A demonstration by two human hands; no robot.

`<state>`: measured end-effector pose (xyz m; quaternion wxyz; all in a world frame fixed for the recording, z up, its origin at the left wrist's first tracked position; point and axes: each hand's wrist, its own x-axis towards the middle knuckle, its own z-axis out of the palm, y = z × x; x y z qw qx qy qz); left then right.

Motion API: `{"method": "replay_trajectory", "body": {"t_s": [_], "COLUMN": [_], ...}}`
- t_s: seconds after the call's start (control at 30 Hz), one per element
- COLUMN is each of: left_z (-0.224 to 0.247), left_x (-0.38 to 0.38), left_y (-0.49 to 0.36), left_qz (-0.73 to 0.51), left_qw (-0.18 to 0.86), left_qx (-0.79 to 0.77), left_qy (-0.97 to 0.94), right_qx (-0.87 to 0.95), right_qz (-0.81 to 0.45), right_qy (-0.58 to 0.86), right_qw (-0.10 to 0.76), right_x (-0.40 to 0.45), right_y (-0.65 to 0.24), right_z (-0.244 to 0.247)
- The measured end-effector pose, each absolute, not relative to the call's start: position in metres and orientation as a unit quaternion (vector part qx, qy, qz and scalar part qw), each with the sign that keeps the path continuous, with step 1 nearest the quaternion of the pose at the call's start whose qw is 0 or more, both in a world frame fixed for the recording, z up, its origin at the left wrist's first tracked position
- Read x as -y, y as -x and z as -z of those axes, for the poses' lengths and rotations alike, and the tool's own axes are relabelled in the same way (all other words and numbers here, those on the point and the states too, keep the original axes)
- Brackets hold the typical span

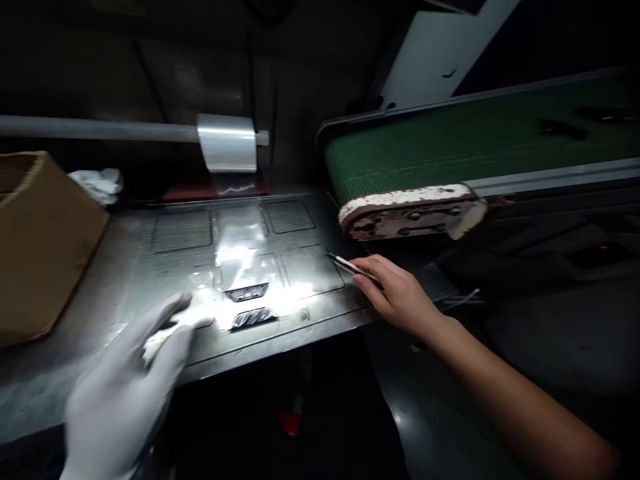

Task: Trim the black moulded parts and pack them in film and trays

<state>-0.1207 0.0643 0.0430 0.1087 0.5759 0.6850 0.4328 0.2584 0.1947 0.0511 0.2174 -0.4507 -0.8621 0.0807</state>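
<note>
Here's your bare right hand (pixel 400 293) at the desk's right edge, pinching a slim, pale, pen-like tool (pixel 346 265) between thumb and fingers. Its long axis runs slantwise, the dark tip pointing left and slightly toward the far edge, over the right-hand part of the metal desk (pixel 320 333), the butt running back into your grip; whether that tip touches the surface, you can't tell. Over on the left, your gloved left hand (pixel 117 400) is a blur above the front edge, thumb and forefinger apart, a pale patch between them; whether that's something held, you can't tell. Between your hands, close to the desk's front edge, lie two dark pieces, the upper piece (pixel 247 292) and the lower piece (pixel 254 319), one just nearer you than the other, both lengthwise from left to right, right ends tipped slightly toward the far edge. Beyond the far edge hangs a film roll (pixel 227 143); a cardboard box (pixel 55 260) stands toward the left end, and a green conveyor (pixel 425 153) runs off beyond the far right corner.
</note>
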Motion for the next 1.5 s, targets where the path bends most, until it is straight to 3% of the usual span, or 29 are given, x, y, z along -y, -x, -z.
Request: {"method": "replay_trajectory", "body": {"t_s": [0.2, 0.4, 0.57, 0.77, 0.93, 1.2, 1.4, 1.5], "left_z": [-0.052, -0.047, -0.048, -0.048, -0.052, -0.076, -0.069, -0.060], "left_x": [-0.114, -0.120, -0.120, -0.120, -0.111, -0.115, -0.094, -0.062], "left_y": [0.111, 0.111, 0.111, 0.112, 0.107, 0.072, 0.074, 0.073], "left_qz": [-0.263, -0.219, -0.219, -0.221, -0.250, -0.037, -0.175, -0.317], "left_qw": [0.083, 0.098, 0.109, 0.115, 0.055, 0.018, 0.015, 0.016], "left_qx": [-0.614, -0.615, -0.618, -0.607, -0.590, -0.532, -0.543, -0.575], "left_qy": [-0.740, -0.751, -0.747, -0.755, -0.765, -0.846, -0.821, -0.754], "right_qx": [0.944, 0.963, 0.967, 0.949, 0.908, 0.866, 0.853, 0.833], "right_qz": [-0.079, -0.064, -0.057, -0.029, -0.044, -0.025, -0.037, -0.041], "right_qy": [0.302, 0.260, 0.247, 0.314, 0.403, 0.436, 0.424, 0.419], "right_qw": [0.107, 0.042, 0.025, 0.032, 0.101, 0.243, 0.304, 0.360], "right_x": [-0.190, -0.205, -0.215, -0.222, -0.214, -0.211, -0.210, -0.191], "right_y": [-0.164, -0.110, -0.130, -0.234, -0.285, -0.246, -0.255, -0.249], "right_z": [-0.073, -0.076, -0.075, -0.074, -0.055, -0.012, -0.011, -0.017]}}
